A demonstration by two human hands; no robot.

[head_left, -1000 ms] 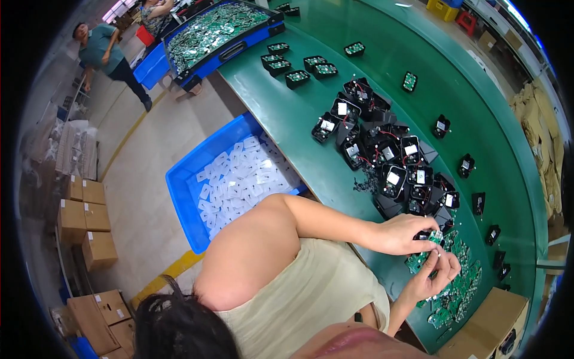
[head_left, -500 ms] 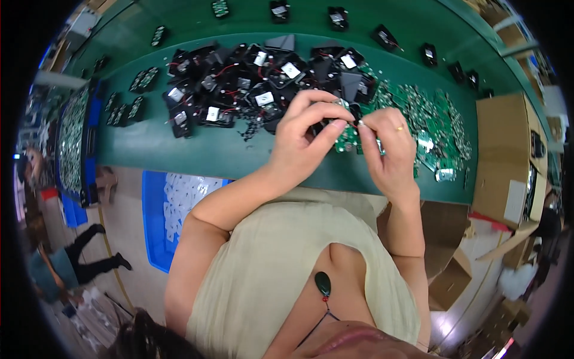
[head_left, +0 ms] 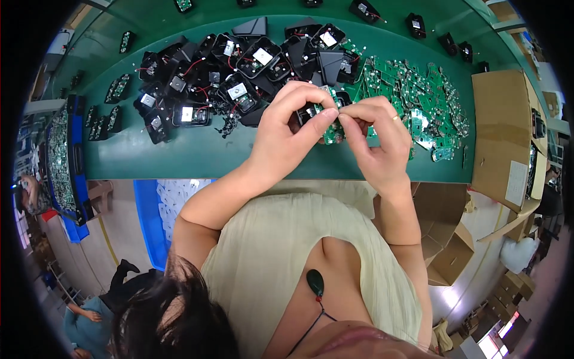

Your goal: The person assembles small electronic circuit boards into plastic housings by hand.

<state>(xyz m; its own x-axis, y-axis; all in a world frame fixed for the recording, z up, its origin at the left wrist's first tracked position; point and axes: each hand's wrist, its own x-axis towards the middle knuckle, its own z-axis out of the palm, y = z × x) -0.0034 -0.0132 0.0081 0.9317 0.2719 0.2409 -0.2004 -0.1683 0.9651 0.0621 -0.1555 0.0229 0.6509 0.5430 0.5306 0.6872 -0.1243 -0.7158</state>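
My left hand (head_left: 286,122) is closed on a small green circuit board (head_left: 330,137), gripping it between thumb and fingers. My right hand (head_left: 379,131), a ring on one finger, pinches at the board's upper side with its fingertips against my left thumb. What the right fingertips hold is too small and covered to make out. Part of a black plastic case shows just behind the fingers. To the left and beyond lies a heap of black plastic cases (head_left: 261,57) with red wires and white-topped parts. Loose green circuit boards (head_left: 412,96) spread out to the right.
Small black parts (head_left: 228,124) lie before the heap. Along the far strip stand spaced-out cases (head_left: 415,25). A cardboard box (head_left: 499,131) borders the right end; a board-filled rack (head_left: 76,149) borders the left. Below the table edge sits a blue bin (head_left: 146,218). Another person (head_left: 89,323) is at lower left.
My view has shifted, so the table's contents sit higher and further left. My fingertips have come together over the board. The other person shows lower and nearer my shoulder.
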